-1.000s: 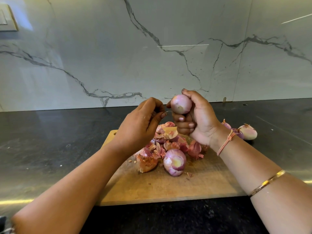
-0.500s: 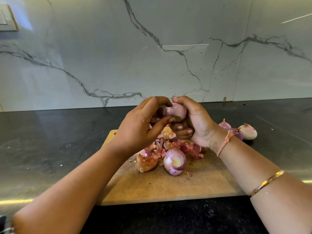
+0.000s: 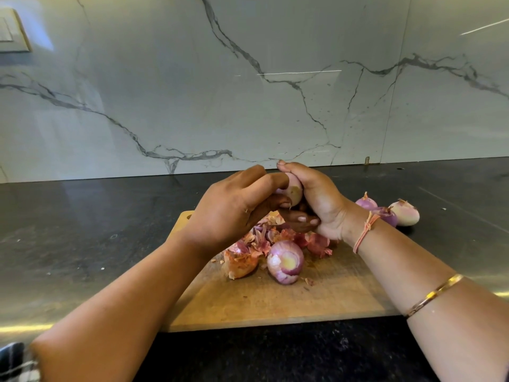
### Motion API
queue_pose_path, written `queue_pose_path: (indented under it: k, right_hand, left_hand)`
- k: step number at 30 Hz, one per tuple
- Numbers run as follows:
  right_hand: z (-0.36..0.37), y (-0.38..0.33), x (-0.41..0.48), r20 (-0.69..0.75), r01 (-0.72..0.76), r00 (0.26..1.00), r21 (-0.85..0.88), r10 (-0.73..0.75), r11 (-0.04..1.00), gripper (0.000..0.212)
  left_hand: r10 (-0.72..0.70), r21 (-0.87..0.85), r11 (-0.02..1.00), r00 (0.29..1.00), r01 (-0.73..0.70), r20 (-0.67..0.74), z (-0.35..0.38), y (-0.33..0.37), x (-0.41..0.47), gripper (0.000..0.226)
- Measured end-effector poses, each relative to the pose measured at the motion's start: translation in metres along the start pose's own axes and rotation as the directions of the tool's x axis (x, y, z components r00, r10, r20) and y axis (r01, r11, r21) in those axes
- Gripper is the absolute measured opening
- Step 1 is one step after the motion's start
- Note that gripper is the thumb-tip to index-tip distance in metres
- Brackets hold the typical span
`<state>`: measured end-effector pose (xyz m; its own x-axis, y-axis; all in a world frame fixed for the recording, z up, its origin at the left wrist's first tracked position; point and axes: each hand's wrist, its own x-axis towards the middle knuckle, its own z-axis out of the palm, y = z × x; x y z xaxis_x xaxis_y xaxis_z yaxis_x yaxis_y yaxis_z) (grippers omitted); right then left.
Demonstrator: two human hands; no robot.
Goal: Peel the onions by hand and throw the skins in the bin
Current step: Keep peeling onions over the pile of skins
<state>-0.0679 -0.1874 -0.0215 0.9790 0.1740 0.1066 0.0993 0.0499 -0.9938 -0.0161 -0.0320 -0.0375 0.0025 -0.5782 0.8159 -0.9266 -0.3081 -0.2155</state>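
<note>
Now, seen from the head camera, both hands are close together over the cutting board [image 3: 275, 304]. The right hand [image 3: 322, 199] is wrapped round the held onion [image 3: 294, 190], with its fingers curled under and its thumb over the top. The left hand [image 3: 228, 213] has curled fingers too. Its thumb and first finger pinch at the near side of the held onion. A tiny scrap shows by the thumb nail, but I cannot tell if it is loose skin.

A second ago the hands were apart. The right hand held the onion up high, and the left hand was pulled back. Since then the left hand has come back, and the onion has dropped closer to the pile. I think one bit of skin came off and the left hand is going in for the next bit. The held onion looks pale and smooth, so it may be nearly done.

A heap of skins [image 3: 316, 244] lies on the board under the hands. Another onion [image 3: 285, 261] sits in front of the heap. Three peeled onions [image 3: 406, 213] rest on the dark counter [image 3: 82, 230], right of the board. No bin shows, so the skins are not yet thrown away.
</note>
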Motion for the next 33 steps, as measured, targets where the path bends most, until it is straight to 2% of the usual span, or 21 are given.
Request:
queue_pose_path:
  k: [7, 11, 20, 27, 29, 33]
  right_hand:
    - [-0.0013, -0.0010, 0.0002, -0.015, -0.031, 0.999, -0.015, 0.031, 0.999, 0.065]
    - [-0.0021, 0.0013, 0.0032, -0.030, -0.022, 0.999, -0.020, 0.021, 1.000, 0.065]
    - [-0.0013, 0.0010, 0.0032, -0.031, -0.055, 0.998, -0.052, 0.054, 0.997, 0.068]
    - [-0.0023, 0.0019, 0.0046, -0.040, -0.090, 0.995, -0.015, 0.089, 0.996, 0.066]
    - [-0.0021, 0.0011, 0.0046, -0.037, -0.092, 0.995, -0.010, 0.092, 0.996, 0.064]
    - [-0.0008, -0.0017, 0.0051, -0.022, -0.035, 0.999, -0.001, 0.035, 0.999, 0.059]
  left_hand:
    - [-0.020, 0.009, 1.000, 1.000, 0.020, 0.008, 0.0017, 0.0003, -0.0012, 0.016]
    - [-0.047, -0.013, 0.999, 0.999, 0.047, 0.001, 0.0021, 0.0006, -0.0010, 0.023]
    - [-0.028, 0.011, 1.000, 0.999, 0.027, 0.029, 0.0020, -0.0009, -0.0025, 0.023]
    - [-0.037, 0.006, 0.999, 0.999, 0.037, 0.006, 0.0017, 0.0013, -0.0022, 0.015]
    - [-0.089, -0.035, 0.995, 0.996, 0.089, -0.007, 0.0020, 0.0023, -0.0024, 0.018]
    - [-0.334, -0.179, 0.929, 0.942, 0.324, -0.029, 0.0024, 0.0018, -0.0042, 0.031]
